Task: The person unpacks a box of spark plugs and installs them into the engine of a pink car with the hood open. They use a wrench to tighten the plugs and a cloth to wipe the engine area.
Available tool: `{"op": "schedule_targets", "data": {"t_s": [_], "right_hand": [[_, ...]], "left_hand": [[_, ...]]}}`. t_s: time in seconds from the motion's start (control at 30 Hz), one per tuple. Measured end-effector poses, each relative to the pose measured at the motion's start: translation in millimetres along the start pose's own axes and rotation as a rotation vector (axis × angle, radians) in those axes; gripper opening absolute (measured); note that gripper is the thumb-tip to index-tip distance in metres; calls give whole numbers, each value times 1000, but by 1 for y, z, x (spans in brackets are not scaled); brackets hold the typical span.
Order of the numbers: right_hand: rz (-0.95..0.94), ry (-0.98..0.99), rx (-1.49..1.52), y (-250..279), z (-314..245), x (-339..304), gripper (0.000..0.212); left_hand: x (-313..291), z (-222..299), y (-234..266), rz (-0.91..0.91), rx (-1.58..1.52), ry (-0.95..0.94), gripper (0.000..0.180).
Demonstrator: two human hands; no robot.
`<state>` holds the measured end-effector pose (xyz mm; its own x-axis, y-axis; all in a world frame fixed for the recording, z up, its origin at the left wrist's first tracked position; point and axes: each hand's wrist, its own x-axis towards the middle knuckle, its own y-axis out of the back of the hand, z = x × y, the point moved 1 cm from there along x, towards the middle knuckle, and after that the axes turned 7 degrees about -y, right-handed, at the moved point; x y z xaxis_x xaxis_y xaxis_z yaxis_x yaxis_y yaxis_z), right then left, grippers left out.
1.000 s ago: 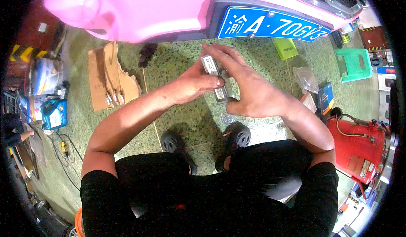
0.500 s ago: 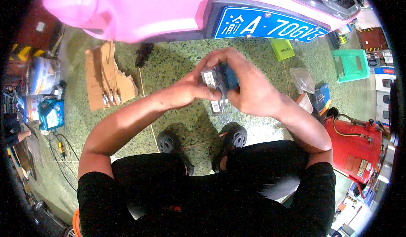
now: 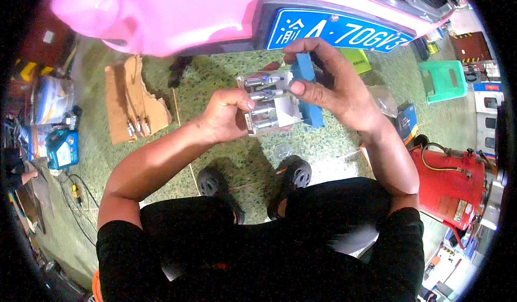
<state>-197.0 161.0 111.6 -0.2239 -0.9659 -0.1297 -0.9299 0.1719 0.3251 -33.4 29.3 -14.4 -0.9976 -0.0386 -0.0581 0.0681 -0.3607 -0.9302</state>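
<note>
In front of me is a clear plastic pack of spark plugs [image 3: 266, 108], with several silver plugs lying side by side across it. My left hand [image 3: 223, 117] grips the pack's left end, its thumb on top. A blue cardboard piece [image 3: 312, 113] stands along the right end beside a white insert. My right hand [image 3: 350, 98] pinches this blue piece, thumb in front and fingers curled over behind. Several slender metal parts with silver ends [image 3: 139, 125], resembling spark plugs or leads, lie on a torn sheet of cardboard [image 3: 119, 94] on the floor to the left.
A pink car bumper [image 3: 188, 16] spans the far side. At right are a green stool [image 3: 442, 81], a red tank with a hose [image 3: 449, 186] and a blue box [image 3: 407, 120]. A teal jug [image 3: 63, 148] and black cables [image 3: 70, 189] lie left.
The pack has turned so its row of spark plugs faces me. My right hand has moved right and up with the blue cardboard; my left hand has shifted slightly left.
</note>
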Motion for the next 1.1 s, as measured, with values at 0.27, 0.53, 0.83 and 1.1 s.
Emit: {"op": "schedule_targets", "data": {"t_s": [0.27, 0.53, 0.83, 1.1], "right_hand": [[26, -18, 24, 72, 29, 5, 55], [272, 46, -603, 54, 64, 8, 35], [19, 308, -780, 7, 20, -2, 34], [35, 285, -700, -4, 36, 1, 32]], "left_hand": [[2, 9, 8, 127, -3, -37, 85], [6, 13, -10, 119, 40, -70, 82], [5, 10, -12, 133, 70, -80, 71], [7, 9, -9, 176, 33, -79, 64]]}}
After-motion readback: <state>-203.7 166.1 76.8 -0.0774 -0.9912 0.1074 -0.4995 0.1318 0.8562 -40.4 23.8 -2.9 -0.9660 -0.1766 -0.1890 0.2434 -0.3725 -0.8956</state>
